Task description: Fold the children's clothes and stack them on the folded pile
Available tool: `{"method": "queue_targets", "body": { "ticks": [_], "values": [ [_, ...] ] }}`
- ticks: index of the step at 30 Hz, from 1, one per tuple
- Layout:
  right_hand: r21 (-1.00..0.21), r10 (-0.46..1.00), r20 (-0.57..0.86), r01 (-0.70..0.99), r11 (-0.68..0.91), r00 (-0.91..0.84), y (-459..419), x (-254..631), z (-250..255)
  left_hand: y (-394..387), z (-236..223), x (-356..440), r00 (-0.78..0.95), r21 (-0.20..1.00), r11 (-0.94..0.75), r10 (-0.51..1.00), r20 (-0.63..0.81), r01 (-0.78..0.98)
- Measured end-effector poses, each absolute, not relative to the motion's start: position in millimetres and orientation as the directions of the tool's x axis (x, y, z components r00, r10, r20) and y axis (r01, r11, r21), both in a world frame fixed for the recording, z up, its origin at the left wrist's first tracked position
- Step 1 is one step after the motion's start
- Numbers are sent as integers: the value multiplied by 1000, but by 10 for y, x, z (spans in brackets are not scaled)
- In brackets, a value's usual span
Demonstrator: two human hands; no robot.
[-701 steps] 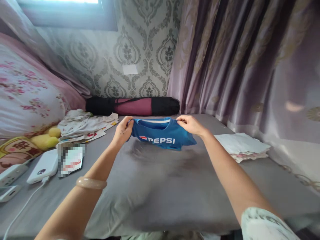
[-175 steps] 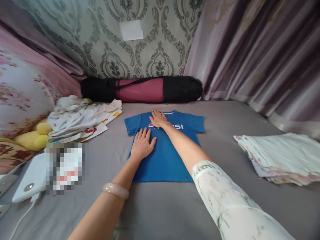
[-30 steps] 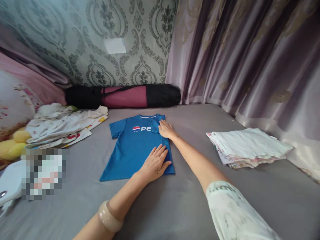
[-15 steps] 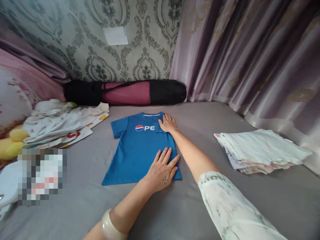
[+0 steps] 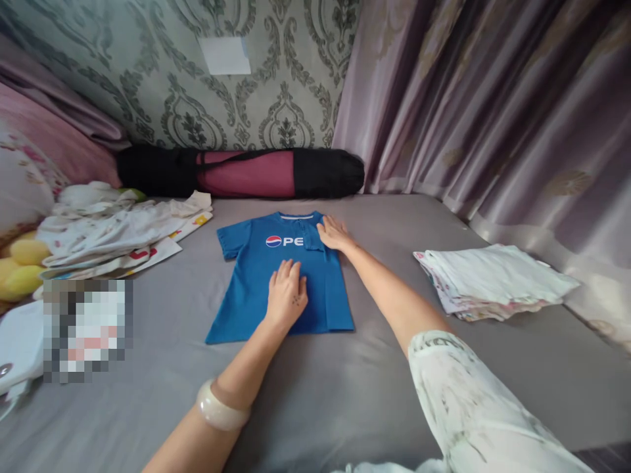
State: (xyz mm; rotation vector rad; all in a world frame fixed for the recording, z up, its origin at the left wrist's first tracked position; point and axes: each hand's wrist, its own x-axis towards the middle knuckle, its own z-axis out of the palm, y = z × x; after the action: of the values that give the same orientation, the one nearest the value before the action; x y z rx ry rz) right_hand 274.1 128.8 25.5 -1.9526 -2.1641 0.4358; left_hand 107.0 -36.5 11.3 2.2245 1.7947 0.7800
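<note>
A blue T-shirt lies front up on the grey sheet, its collar pointing away from me. Its right side is folded inward, so that sleeve rests on the chest and covers part of the white lettering after "PE". My left hand, with a pale bangle on the wrist, is over the middle of the shirt, fingers stretched forward and fairly close together. Whether its palm presses on the cloth I cannot tell. My right hand lies flat along the folded edge near the right shoulder, its fingers extended.
A stack of folded pale clothes sits at the right. On the left are loose garments, a yellow plush thing, a white device and a blurred-out patch. A black and maroon long bag lies along the patterned wall, beside purple curtains.
My left hand has moved left and away from me, from the shirt's lower right to its middle. My right hand stays near the shoulder. The view has shifted slightly.
</note>
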Motion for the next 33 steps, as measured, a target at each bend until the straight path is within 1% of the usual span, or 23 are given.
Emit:
{"method": "queue_targets", "body": {
  "ticks": [2, 5, 9, 12, 16, 18, 23, 27, 29, 33],
  "values": [
    [-304, 987, -53, 944, 126, -149, 1179, 2672, 161, -343, 78, 1016, 97, 433, -209, 959, 265, 877],
    [-261, 988, -26, 955, 138, -150, 1062, 2572, 29, -351, 57, 1000, 108, 428, -203, 966, 235, 881],
    [-250, 992, 32, 960, 127, -123, 1022, 2514, -47, -370, 54, 1024, 124, 422, -201, 971, 203, 884],
    [-301, 991, 28, 945, 130, -128, 1046, 2543, 3, -369, 50, 1023, 112, 424, -196, 970, 214, 884],
    [-446, 993, -19, 890, 95, -116, 1001, 2695, 163, -360, 50, 1005, 106, 452, -201, 968, 227, 869],
    [-458, 995, -30, 886, 73, -98, 877, 2789, 222, -357, 56, 999, 102, 462, -199, 969, 226, 865],
    [-353, 983, -47, 924, 148, -176, 363, 2866, 193, -354, 77, 1000, 114, 466, -204, 970, 213, 861],
    [-265, 985, -39, 952, 151, -167, 141, 2776, 93, -360, 82, 1015, 135, 451, -221, 967, 215, 864],
    [-244, 987, -23, 959, 146, -156, 135, 2746, 66, -364, 78, 1021, 138, 446, -225, 966, 219, 866],
    [-242, 987, 9, 957, 160, -163, 133, 2747, 93, -368, 57, 1020, 147, 434, -239, 961, 235, 869]
  ]
}}
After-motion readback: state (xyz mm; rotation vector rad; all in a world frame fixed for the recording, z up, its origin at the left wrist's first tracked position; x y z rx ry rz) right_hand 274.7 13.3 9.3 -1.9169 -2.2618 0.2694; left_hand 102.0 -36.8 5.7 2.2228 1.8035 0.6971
